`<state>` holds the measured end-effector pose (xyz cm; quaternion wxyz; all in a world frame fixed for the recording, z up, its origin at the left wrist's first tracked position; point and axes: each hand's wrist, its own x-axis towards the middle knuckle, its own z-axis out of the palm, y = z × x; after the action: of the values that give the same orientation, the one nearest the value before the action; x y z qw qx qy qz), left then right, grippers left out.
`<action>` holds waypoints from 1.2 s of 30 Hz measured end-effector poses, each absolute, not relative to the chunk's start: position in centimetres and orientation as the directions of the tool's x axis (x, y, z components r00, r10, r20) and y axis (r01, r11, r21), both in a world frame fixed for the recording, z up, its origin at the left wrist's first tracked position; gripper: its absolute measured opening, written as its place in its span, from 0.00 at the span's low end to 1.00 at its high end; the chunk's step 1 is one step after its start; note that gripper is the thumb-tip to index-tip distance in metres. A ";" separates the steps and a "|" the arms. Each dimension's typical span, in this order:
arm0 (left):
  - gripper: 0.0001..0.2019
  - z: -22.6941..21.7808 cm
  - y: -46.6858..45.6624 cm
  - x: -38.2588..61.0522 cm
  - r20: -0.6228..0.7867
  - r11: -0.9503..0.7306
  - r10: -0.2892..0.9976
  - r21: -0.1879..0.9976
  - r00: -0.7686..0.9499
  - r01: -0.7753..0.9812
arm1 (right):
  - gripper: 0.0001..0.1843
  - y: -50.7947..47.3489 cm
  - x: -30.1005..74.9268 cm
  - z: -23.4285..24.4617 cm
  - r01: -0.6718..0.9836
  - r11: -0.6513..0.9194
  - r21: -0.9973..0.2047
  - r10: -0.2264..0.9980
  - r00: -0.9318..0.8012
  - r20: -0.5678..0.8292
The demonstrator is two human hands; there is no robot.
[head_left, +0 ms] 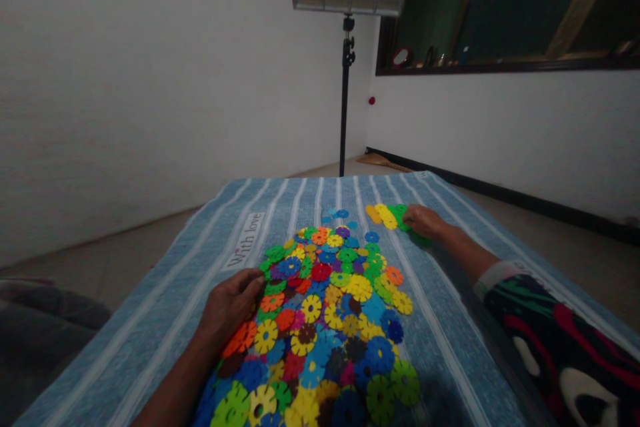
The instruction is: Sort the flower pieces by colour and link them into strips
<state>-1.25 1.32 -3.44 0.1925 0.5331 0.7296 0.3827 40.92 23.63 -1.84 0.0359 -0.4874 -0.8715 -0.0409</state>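
A heap of plastic interlocking flower discs (320,307) in many colours lies on the striped cloth. My left hand (235,300) rests at the heap's left edge, thumb and forefinger drawn together beside a green disc (275,253). Whatever is between those fingers is hidden. Farther off on the right, my right hand (424,221) reaches to a short line of discs and pinches a green disc (400,213) at its end. To the left of that are yellow discs (385,215) and an orange-yellow disc (373,213).
The blue-and-white striped cloth (200,273) covers the table and bears the words "With love". A few blue discs (341,213) lie apart beyond the heap. Behind the table stands a lamp on a black pole (344,107), near a dark window (500,7). Grey fabric (45,327) shows at lower left.
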 end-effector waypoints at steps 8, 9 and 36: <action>0.18 -3.3 1.2 -0.9 0.099 0.155 0.923 0.789 -0.372 0.595 | 0.12 23.4 40.8 -1.7 0.882 0.471 0.029 0.877 -0.471 0.098; 0.18 -3.2 1.1 -0.8 0.088 0.162 0.922 0.797 -0.378 0.581 | 0.11 23.3 40.8 -1.7 0.884 0.467 0.029 0.877 -0.467 0.112; 0.17 -2.5 0.7 0.3 0.086 0.143 0.925 0.823 -0.370 0.550 | 0.09 11.9 28.5 -0.5 0.412 0.906 0.093 0.396 -0.905 0.155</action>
<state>0.29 0.65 -2.51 0.2299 0.5121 0.7202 0.4077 28.55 11.93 -0.55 0.0666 -0.2072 -0.9741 -0.0617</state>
